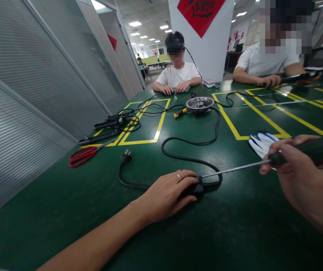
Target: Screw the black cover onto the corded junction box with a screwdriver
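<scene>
My left hand (168, 194), a ring on one finger, lies over a small black device (197, 188) on the green table and presses it down, fingers curled round it. A black power cord (189, 145) runs from the device in a loop to a plug (125, 156). My right hand (305, 173) grips the dark handle of a long screwdriver (235, 168). Its thin metal shaft reaches left, the tip meeting the black device beside my left fingers.
Red-handled scissors (82, 154), black tools (107, 126) and cables lie at the left. A metal bowl (200, 103) and a yellow-handled screwdriver (180, 112) sit mid-table. A white and blue glove (261, 143) lies near my right hand. Two other people sit across the table.
</scene>
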`<action>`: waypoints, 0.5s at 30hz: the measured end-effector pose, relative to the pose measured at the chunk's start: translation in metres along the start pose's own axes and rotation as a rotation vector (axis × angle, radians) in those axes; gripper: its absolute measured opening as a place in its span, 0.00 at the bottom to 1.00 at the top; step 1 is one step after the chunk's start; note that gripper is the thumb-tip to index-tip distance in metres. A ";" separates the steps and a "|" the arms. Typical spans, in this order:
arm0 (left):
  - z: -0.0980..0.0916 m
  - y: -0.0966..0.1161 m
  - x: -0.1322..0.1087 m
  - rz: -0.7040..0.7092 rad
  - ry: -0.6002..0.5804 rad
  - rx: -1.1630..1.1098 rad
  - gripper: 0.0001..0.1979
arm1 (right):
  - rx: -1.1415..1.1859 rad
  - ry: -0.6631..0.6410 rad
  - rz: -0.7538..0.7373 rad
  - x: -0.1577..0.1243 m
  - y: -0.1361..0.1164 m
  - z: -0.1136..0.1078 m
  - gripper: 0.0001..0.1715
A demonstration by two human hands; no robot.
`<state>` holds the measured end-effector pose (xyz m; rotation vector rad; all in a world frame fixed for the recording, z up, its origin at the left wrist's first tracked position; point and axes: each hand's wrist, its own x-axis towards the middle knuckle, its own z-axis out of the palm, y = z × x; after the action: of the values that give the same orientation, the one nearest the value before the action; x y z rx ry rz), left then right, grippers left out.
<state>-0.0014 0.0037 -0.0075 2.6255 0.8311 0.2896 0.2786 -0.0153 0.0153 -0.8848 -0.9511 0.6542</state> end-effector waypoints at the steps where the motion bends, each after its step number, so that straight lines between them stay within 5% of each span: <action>1: 0.000 0.000 0.000 -0.005 0.013 -0.015 0.19 | -0.005 0.000 0.003 -0.001 0.000 -0.001 0.11; 7: 0.002 0.001 0.001 0.023 0.136 -0.105 0.27 | -0.028 -0.018 0.037 -0.001 0.001 -0.004 0.10; 15: 0.005 -0.004 0.006 0.118 0.097 -0.229 0.19 | -0.010 -0.032 0.025 -0.003 0.003 -0.002 0.10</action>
<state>0.0025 0.0090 -0.0135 2.4646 0.6323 0.5154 0.2782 -0.0171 0.0109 -0.8983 -0.9740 0.6873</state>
